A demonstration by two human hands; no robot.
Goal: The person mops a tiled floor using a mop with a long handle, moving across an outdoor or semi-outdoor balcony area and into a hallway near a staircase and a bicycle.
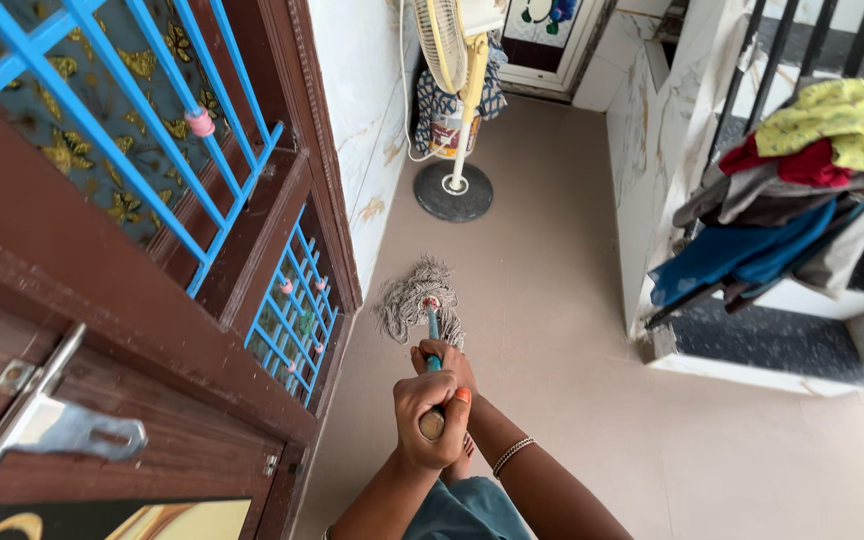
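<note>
A string mop with a grey, frayed head (412, 300) rests on the beige tiled floor (552, 330) close to the foot of the wooden door. Its thin teal handle (432, 328) runs up toward me. My left hand (430, 428) is wrapped around the top end of the handle. Just below it on the handle, my right hand (449, 360), with a bracelet on its wrist, grips the shaft. Both hands are closed tight on the mop. One of my feet shows just under the hands.
A brown wooden door with blue grilles (152, 200) and a metal latch (52, 425) fills the left. A pedestal fan (454, 185) stands ahead with a patterned bag behind it. Clothes (802, 190) hang piled over a stair railing at the right, above a marble step (752, 365).
</note>
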